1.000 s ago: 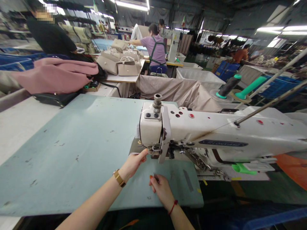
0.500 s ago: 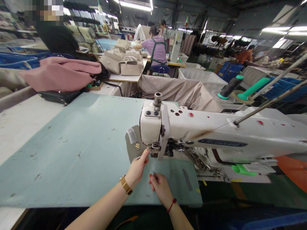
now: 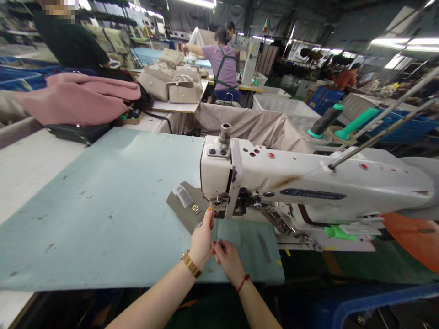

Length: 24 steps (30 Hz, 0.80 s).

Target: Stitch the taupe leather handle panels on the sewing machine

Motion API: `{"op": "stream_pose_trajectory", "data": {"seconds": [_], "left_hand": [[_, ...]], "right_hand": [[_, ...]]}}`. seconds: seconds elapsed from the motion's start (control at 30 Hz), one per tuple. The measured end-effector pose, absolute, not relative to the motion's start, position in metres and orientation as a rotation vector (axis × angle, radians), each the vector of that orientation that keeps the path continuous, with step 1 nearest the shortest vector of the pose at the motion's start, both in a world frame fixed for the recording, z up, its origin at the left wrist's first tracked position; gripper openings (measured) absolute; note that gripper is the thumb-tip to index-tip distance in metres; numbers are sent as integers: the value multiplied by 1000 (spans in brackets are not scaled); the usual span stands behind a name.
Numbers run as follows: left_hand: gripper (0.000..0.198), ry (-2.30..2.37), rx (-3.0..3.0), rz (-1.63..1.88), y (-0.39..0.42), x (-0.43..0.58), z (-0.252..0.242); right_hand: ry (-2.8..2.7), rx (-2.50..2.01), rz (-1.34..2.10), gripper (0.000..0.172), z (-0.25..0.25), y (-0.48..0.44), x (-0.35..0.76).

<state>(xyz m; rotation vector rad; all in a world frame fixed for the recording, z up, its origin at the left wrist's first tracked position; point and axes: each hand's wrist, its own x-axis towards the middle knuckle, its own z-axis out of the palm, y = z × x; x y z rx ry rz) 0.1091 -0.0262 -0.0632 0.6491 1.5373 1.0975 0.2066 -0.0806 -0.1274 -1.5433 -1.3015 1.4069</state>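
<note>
My left hand (image 3: 201, 237), with a gold watch at its wrist, is closed with the thumb up on the near edge of an olive-grey bag panel (image 3: 181, 211), close to the needle area of a white sewing machine (image 3: 270, 169). A gold emblem (image 3: 195, 208) and a whitish film patch (image 3: 184, 196) are on the panel, whose right part is hidden by machine and hand. Just right of it, my right hand (image 3: 230, 260) is closed around a small pointed dark tool (image 3: 222, 244), mostly covered by the fingers; its kind cannot be made out.
The machine stands on a pale green tabletop (image 3: 85, 219). Pink material (image 3: 82, 98) lies on a black bag (image 3: 78, 133) at the left. Beige handbags (image 3: 183, 89) sit farther back near a person in purple (image 3: 224, 68). Thread cones (image 3: 325, 121) stand behind the machine; a blue bin (image 3: 394, 301) is lower right.
The panel has turned, its far end swinging left away from the machine head. My left hand has turned with it, staying near the needle area. The right hand still grips the tool; the view has shifted slightly.
</note>
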Motion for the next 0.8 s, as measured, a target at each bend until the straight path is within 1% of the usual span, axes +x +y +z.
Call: {"op": "stream_pose_trajectory", "data": {"seconds": [0.17,0.27,0.37,0.43,0.5,0.63,0.8], "left_hand": [[37,1429,703,1203,-61,93,-77],[41,1555,781,1299,-77,57,-92],[40,1643,1202,1357,-58,15,-91],[38,1502,1652,1249,-29,-5,-84],[42,1308,1980,1050,5,-16,-76],[55,1006,2262,748,55,-20,-67],[60,834,2554,459,66,-21,-48]], "right_hand": [[-1236,-1570,1301,40,-119,-79,207],[-1222,-1557,1180,43,-99,-73,207],[-1234,-1514,1100,44,-75,-60,199],[-1249,-1486,1074,45,-63,-48,188],[-1241,-1478,1046,45,-57,-35,174],[-1164,-1509,988,43,-59,-18,152],[-1125,-1490,998,38,-65,-19,153]]}}
